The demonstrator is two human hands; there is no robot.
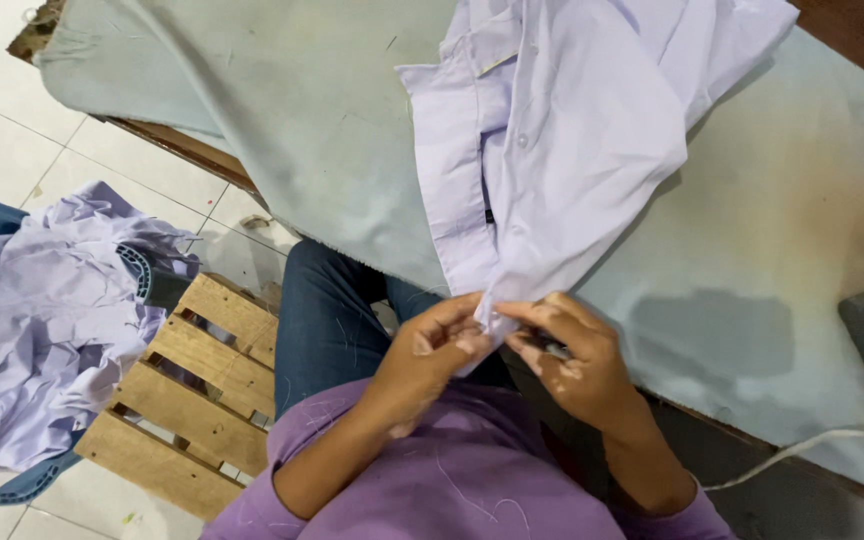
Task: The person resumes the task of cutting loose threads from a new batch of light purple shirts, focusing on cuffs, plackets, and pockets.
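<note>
Lilac shirt (562, 130) spread over the desk (772, 260), which is padded with a pale green cloth; most of the garment's weight rests there, so only one corner hangs off the near edge toward the person's lap. Both hands meet at that corner. Left hand (427, 350) pinches the fabric between thumb and fingertips, fingers curled nearly closed, holding it taut. Right hand (572, 365) is also closed to a pinch, touching the same bit of cloth; something small and dark shows under its fingers, too hidden to tell what. Corner is held close and high, likely for fine work on a seam or loose thread. Heap of similar lilac garments (42, 310) lies on the tiled floor to the person's left, beside a wooden pallet (187, 390). White cord (812, 445) trails along the desk edge at right.
</note>
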